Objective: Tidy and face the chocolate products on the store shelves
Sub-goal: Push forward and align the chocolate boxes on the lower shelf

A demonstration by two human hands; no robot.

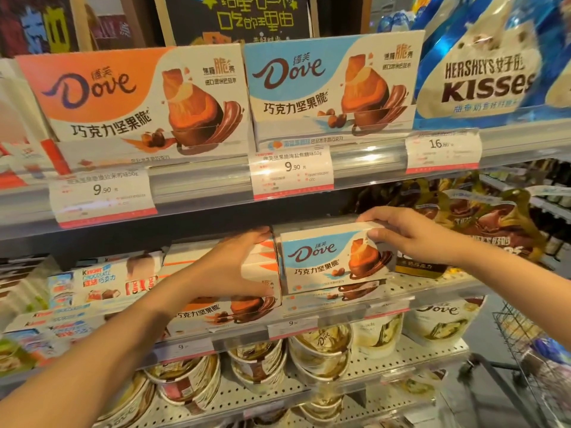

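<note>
On the middle shelf (432, 291) a blue Dove box (324, 264) stands upright, front facing me. My right hand (404, 233) grips its top right corner, fingers over the top edge and thumb on the front. Left of it lies a stack of orange Dove boxes (247, 307). My left hand (234, 264) rests flat on that stack, fingers reaching to its back edge. On the top shelf stand a large orange Dove box (133, 97) and a large blue Dove box (330, 84), both faced forward.
A Hershey's Kisses bag (482, 72) sits at the top right. Kinder chocolate boxes (102, 282) lie left on the middle shelf, brown bags (494, 220) to the right. Dove tubs (321, 350) fill the lower shelf. A wire basket (531, 350) stands at the right.
</note>
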